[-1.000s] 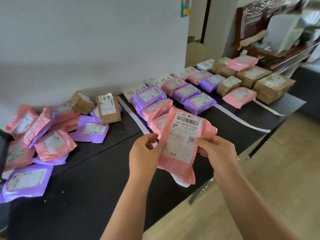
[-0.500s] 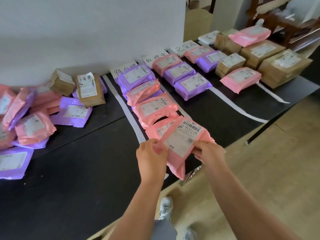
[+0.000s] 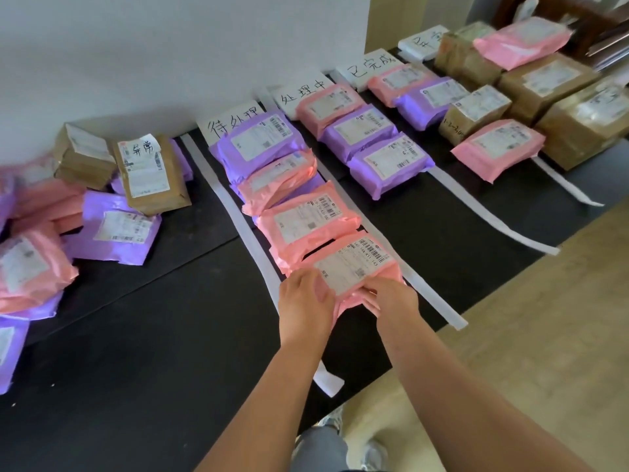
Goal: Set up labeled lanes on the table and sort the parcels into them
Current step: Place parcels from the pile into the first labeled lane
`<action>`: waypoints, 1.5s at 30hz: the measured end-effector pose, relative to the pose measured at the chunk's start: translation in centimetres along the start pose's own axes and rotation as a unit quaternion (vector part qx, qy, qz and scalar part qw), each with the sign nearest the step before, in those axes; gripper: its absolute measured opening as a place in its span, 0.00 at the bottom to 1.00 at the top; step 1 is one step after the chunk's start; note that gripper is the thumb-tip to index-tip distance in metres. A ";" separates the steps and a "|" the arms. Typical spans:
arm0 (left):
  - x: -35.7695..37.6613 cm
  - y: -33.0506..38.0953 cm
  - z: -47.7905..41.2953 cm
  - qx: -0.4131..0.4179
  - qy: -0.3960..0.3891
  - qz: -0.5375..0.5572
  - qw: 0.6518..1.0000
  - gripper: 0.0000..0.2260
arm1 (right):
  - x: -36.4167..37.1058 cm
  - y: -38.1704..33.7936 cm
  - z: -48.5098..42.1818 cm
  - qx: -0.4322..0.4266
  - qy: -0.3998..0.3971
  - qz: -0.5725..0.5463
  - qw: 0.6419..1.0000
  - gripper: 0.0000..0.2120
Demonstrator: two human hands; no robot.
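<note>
Two hands hold one pink parcel (image 3: 354,264) at the near end of the first lane on the black desk (image 3: 153,352). The left hand (image 3: 304,301) grips the parcel's near left corner with its fingers curled over the wrapping. The right hand (image 3: 391,299) pinches the near right edge, fingers curled into the folded plastic. The parcel lies label up, and its far end rests against the pink parcels behind it.

The lane runs between two white paper strips, the left strip (image 3: 238,216) and the right strip (image 3: 432,294). At its head by the wall is a handwritten card (image 3: 231,122), with a purple parcel (image 3: 262,144) just below it and more pink ones down the row.

The second lane, under its own card (image 3: 303,92), holds one pink parcel and two purple ones. The third lane's card (image 3: 369,66) heads a row of pink, purple and one small brown box (image 3: 476,112). Farther right, large brown boxes (image 3: 578,124) sit together, with a pink parcel on top of the rearmost.

At the left end of the desk lies a loose heap (image 3: 30,264) of pink and purple parcels. Beside it a tilted brown box (image 3: 149,172) bears a handwritten slip.
</note>
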State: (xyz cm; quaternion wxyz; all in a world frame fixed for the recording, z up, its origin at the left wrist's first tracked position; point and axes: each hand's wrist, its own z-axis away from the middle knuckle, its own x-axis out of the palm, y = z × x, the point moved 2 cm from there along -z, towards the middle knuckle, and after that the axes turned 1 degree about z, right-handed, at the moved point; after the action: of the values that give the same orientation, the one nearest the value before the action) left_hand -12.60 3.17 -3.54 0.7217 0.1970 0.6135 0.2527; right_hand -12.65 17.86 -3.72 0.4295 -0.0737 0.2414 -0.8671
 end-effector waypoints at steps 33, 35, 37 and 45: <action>2.0 -1.3 1.4 0.013 -0.116 -0.116 0.986 0.24 | -1.0 0.2 -1.0 -0.448 0.012 0.644 0.620 0.25; 1.2 -1.5 2.1 -0.004 -0.089 -0.101 0.991 0.24 | -1.6 0.2 -0.4 -0.458 0.017 0.614 0.643 0.24; 0.3 -1.4 3.1 -0.013 -0.061 -0.088 0.994 0.23 | -2.2 0.4 0.3 -0.468 0.014 0.602 0.646 0.23; -4.3 -1.5 7.6 -0.053 0.025 -0.028 0.998 0.24 | -1.1 2.0 4.4 -0.518 -0.001 0.577 0.631 0.22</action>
State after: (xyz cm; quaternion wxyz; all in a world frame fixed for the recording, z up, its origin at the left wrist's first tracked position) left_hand -5.43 -0.38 0.22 0.7224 0.1353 0.6223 0.2692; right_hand -9.10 16.14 -0.79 0.7332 -0.1304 0.6441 -0.1746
